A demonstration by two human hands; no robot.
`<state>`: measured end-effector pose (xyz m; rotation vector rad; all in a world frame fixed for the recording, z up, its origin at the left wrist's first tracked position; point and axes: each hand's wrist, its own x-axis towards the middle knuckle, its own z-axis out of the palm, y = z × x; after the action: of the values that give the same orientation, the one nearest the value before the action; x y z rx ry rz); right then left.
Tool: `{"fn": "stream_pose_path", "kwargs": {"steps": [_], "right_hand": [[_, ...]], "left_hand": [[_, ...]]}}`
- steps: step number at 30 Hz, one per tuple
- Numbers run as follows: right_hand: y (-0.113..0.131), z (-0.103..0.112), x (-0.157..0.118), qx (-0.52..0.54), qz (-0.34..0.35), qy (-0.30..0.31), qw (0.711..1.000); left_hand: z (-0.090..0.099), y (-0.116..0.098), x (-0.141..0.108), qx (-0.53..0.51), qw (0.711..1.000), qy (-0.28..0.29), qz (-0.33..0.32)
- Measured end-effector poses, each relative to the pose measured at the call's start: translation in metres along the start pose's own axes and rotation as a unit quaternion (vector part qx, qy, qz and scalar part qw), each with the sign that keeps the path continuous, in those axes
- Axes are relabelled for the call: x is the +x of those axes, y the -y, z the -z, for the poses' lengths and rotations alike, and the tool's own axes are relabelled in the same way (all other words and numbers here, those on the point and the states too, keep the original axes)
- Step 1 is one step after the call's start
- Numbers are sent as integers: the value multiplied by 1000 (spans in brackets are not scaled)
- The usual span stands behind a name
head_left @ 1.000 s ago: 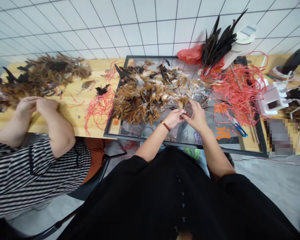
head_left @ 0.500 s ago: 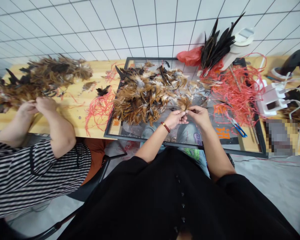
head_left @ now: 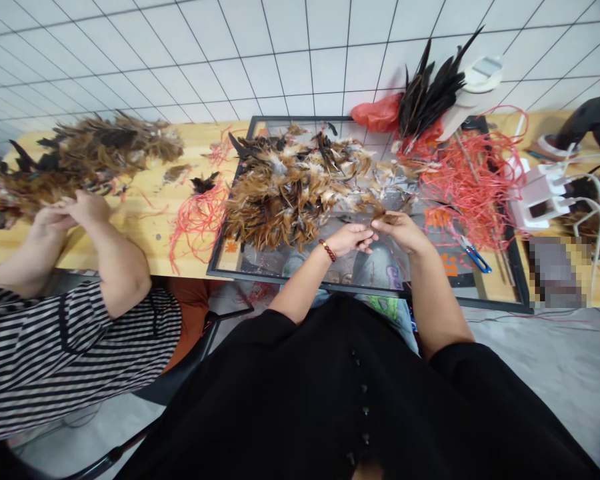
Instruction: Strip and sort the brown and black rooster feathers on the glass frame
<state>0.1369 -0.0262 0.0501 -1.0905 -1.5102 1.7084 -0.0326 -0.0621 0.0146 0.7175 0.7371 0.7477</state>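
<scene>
Over the near part of a black-framed glass panel (head_left: 300, 276), my two hands meet at the fingertips. My right hand (head_left: 405, 233) pinches a small tuft of brown feathers (head_left: 389, 217), which lies along its fingers. My left hand (head_left: 349, 240), with a beaded bracelet at the wrist, is closed, thumb against fingers; what is in its pinch is too small to make out. Just beyond and to the left of it spreads a large heap of brown and black feathers (head_left: 285, 193). Pale loose feathers lie past the fingertips.
Right of my hands are a tangle of pink strips (head_left: 475, 187), blue-handled snips (head_left: 476, 255) and a white power adapter (head_left: 540, 197) with cables. Long black feathers (head_left: 427, 100) stand in red plastic at the back. At left, a co-worker's hands (head_left: 73, 210) work beside another feather pile (head_left: 115, 143).
The tuft, fanned upward between my hands before, now lies over to the right along my right fingers. My hands stay at nearly the same place. The view has shifted slightly.
</scene>
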Motion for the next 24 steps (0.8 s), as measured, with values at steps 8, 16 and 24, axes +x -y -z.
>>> {"fn": "stream_pose_path", "kwargs": {"steps": [8, 16, 24], "right_hand": [[1, -4, 8, -21, 18, -12, 1000], [-11, 7, 12, -124, 84, -56, 987], [-8, 103, 32, -522, 113, -207, 820]], "left_hand": [[6, -6, -3, -48, 998, 34, 32], [2, -6, -5, -58, 998, -4, 10], [-7, -5, -9, -79, 995, -55, -33]]}}
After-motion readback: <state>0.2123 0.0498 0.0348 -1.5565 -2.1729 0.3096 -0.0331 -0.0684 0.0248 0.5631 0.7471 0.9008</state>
